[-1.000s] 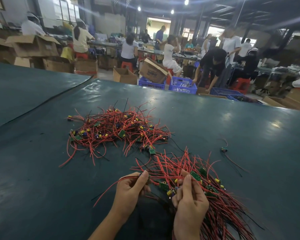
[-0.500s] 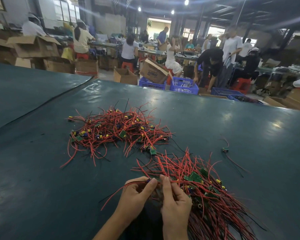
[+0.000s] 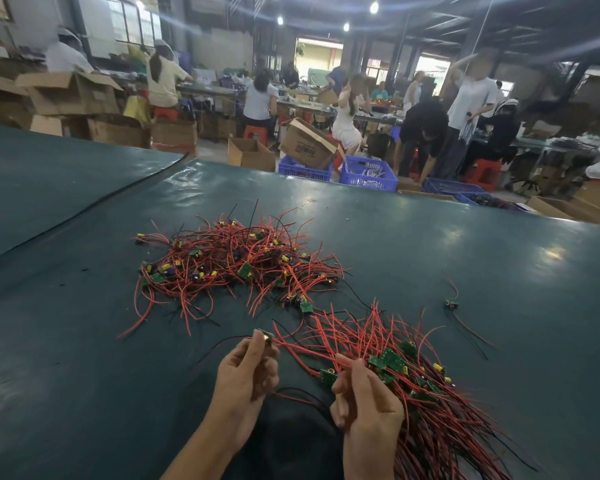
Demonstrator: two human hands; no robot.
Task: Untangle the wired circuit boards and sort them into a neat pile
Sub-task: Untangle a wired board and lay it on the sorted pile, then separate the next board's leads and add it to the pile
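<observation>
Red limp leads point(image 3: 309, 351), snag-prone: hold by stiff, light board point(image 3: 265, 336), pinched in left hand point(image 3: 246, 370) fingers; bundle point(image 3: 440, 410) gripped in right hand point(image 3: 364, 407) fingers.

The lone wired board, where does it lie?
Head view, right side: the lone wired board lies on the green table, right of the near pile.

Red wires point(image 3: 329, 351), green boards point(image 3: 390, 358), teal table point(image 3: 430, 237)
</observation>
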